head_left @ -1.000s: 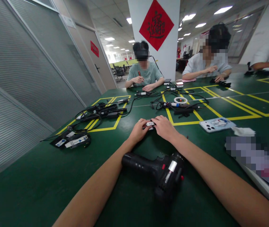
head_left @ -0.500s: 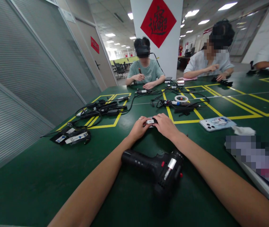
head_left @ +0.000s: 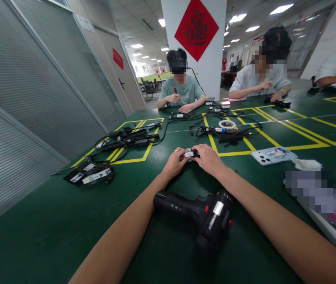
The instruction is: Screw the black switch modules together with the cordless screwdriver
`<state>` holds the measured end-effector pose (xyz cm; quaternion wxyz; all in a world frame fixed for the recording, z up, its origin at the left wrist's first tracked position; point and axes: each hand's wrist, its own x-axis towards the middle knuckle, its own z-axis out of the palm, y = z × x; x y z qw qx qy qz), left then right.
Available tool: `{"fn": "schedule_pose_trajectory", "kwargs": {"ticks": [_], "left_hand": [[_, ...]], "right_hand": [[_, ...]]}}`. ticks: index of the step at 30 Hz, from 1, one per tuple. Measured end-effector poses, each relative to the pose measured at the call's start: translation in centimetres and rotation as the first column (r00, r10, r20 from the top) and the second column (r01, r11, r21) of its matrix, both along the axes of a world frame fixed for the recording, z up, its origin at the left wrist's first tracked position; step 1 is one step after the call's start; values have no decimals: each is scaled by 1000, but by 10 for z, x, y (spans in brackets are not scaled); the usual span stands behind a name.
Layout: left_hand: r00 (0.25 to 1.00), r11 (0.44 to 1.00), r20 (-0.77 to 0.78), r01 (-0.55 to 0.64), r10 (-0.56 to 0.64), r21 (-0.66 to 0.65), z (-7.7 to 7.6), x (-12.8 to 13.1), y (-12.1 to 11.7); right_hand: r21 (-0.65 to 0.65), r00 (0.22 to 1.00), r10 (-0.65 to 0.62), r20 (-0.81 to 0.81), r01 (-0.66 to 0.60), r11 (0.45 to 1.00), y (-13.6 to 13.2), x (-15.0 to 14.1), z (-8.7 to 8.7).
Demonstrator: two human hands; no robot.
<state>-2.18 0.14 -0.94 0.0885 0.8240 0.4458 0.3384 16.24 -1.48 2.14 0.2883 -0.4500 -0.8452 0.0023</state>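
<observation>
Between my two hands is a small flat piece (head_left: 189, 154) with a white label and dark ends; its exact kind is too small to make out. My left hand (head_left: 174, 162) is closed on its left end, a ring showing on one finger. Its right end is pinched by my right hand (head_left: 208, 157), fingers curled over the top. Both hands rest close to the table. Nearer to me, a black cordless drill (head_left: 209, 215) lies on its side between my forearms, its handle to the left and its chuck partly behind my right forearm.
Cables and black tools (head_left: 132, 138) lie in a yellow-taped area at left, by labelled black pouches (head_left: 92, 175). Further right are a tape roll (head_left: 227, 124), cabled tools (head_left: 223, 130), a phone (head_left: 274, 155) and a tissue (head_left: 306, 164). Co-workers sit across the green table (head_left: 38, 221).
The view has shifted slightly, so everything on the table sits a little differently. Both hands stay on the labelled piece, with a bit more of it showing between the fingers.
</observation>
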Motion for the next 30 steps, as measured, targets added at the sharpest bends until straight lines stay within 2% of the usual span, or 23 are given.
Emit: {"fn": "schedule_pose_trajectory", "kwargs": {"ticks": [3, 5, 8, 11, 13, 15, 18, 22, 26, 30], "left_hand": [[1000, 1000, 8, 2, -2, 3, 0, 0, 1], [1000, 1000, 15, 3, -3, -2, 0, 0, 1], [1000, 1000, 26, -2, 2, -17, 0, 1, 0], [999, 999, 40, -7, 9, -37, 1, 2, -1], [998, 999, 56, -15, 18, -52, 1, 2, -2], [996, 997, 78, -29, 34, -71, 1, 0, -3], [992, 993, 113, -36, 49, -111, 1, -4, -3], [989, 981, 148, 38, -10, -191, 2, -6, 0], [983, 958, 158, 133, -95, -255, 3, -7, 4], [987, 965, 142, 103, -69, -241, 2, -9, 4]], "right_hand": [[2, 996, 1, -86, -1, 1000, 1, -3, -1], [-1, 977, -17, -212, 17, 1000, 2, -3, -2], [-15, 900, -67, -430, 67, 998, 4, -1, -2], [-65, 822, -177, -541, 169, 983, 7, 4, -2], [-100, 806, -242, -540, 224, 969, 8, 6, -3], [-136, 841, -255, -476, 217, 967, 9, 5, -5], [-226, 919, -213, -332, 142, 964, 9, 2, -11], [-275, 958, -143, -248, 72, 959, 9, 0, -17], [-232, 940, -124, -319, 49, 972, 6, 0, -10], [-136, 842, -152, -518, 95, 986, 2, 1, 2]]}}
